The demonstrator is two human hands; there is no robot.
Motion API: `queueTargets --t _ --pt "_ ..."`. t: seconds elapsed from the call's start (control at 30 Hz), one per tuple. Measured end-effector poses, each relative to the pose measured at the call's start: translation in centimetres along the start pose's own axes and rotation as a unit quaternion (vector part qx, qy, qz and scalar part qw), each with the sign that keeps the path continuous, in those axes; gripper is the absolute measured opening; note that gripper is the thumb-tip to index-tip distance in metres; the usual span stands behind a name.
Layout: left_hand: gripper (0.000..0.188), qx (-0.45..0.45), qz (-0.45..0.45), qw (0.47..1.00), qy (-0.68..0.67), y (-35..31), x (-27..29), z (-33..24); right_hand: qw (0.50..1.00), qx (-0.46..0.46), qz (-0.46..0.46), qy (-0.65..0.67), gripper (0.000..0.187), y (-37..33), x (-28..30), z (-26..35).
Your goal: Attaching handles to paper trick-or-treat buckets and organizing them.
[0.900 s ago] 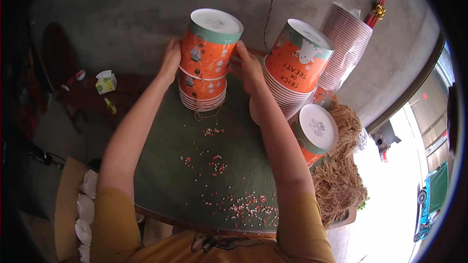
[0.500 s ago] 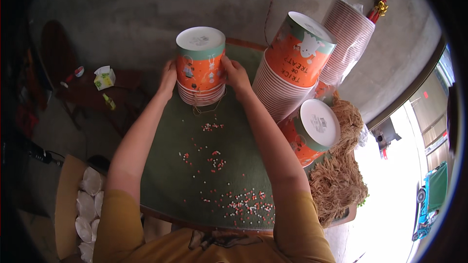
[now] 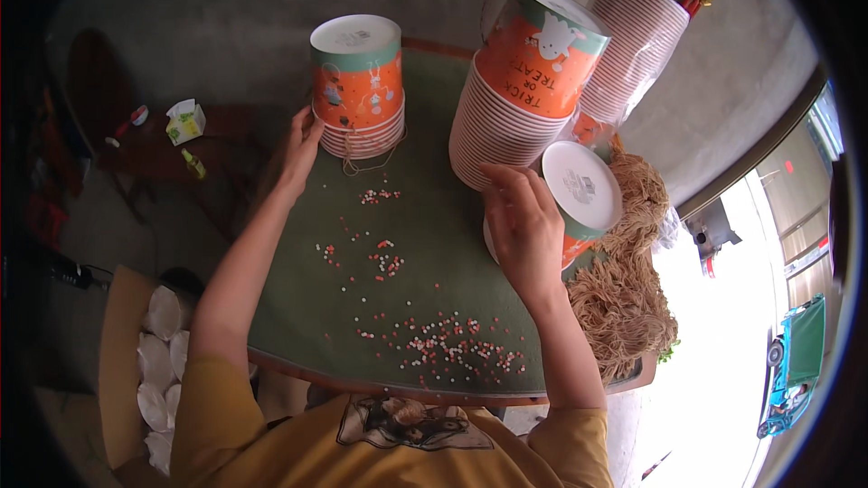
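Paper buckets printed orange and green with cartoon figures stand upside down on a green-topped table [image 3: 434,262]. At the far left is a short bucket stack [image 3: 357,90], a thin string handle hanging at its rims. My left hand [image 3: 298,154] is at the stack's lower left side, fingers loosely stretched; whether they touch it, I cannot tell. My right hand [image 3: 524,226], fingers slightly bent and nothing visible in them, is over the left edge of a lower bucket [image 3: 579,185], partly hiding it. Behind it leans a tall bucket stack [image 3: 515,126].
Small red and white beads [image 3: 452,343] lie scattered on the table. Brown string bundles [image 3: 624,307] fill its right side, and a plastic-wrapped bucket stack [image 3: 633,36] stands behind. A cardboard box [image 3: 122,352] with wrapped pale pieces is at lower left, a wooden bench [image 3: 217,126] beyond.
My right hand has left the short stack and moved right and nearer, to the lower bucket. My left hand has loosened and slid down the stack's side. The view has shifted slightly.
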State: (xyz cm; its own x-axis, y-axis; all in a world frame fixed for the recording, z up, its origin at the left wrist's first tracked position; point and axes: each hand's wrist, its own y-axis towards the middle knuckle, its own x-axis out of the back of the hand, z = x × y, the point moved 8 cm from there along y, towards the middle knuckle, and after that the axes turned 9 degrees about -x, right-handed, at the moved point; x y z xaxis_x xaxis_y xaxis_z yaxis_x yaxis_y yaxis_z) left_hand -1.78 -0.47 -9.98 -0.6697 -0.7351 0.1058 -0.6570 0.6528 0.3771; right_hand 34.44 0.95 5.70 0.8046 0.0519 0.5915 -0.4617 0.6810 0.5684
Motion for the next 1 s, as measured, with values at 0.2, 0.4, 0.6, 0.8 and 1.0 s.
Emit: queueTargets --t 0.2,0.4,0.6,0.8,1.0 --pt "0.056 0.036 0.003 0.995 -0.090 -0.3 -1.1 1.4 0.981 -0.083 0.083 0.152 0.015 3.1 -9.0 -2.6" --pt "0.052 0.032 -0.017 0.997 -0.062 -0.4 -1.4 2.9 0.877 -0.317 0.159 0.323 0.030 8.2 -21.9 -10.7" --pt "0.051 0.027 -0.029 0.999 -0.026 -0.7 -1.3 3.6 0.833 -0.369 0.156 0.382 0.028 9.4 -25.1 -11.5" --pt "0.048 0.015 -0.059 0.996 -0.067 -0.7 -1.4 3.5 0.783 -0.412 0.170 0.433 0.019 9.1 -26.1 -12.2" --pt "0.046 -0.002 -0.070 0.996 -0.050 -1.0 -1.5 3.1 0.767 -0.447 0.152 0.433 0.017 8.5 -26.1 -11.7"
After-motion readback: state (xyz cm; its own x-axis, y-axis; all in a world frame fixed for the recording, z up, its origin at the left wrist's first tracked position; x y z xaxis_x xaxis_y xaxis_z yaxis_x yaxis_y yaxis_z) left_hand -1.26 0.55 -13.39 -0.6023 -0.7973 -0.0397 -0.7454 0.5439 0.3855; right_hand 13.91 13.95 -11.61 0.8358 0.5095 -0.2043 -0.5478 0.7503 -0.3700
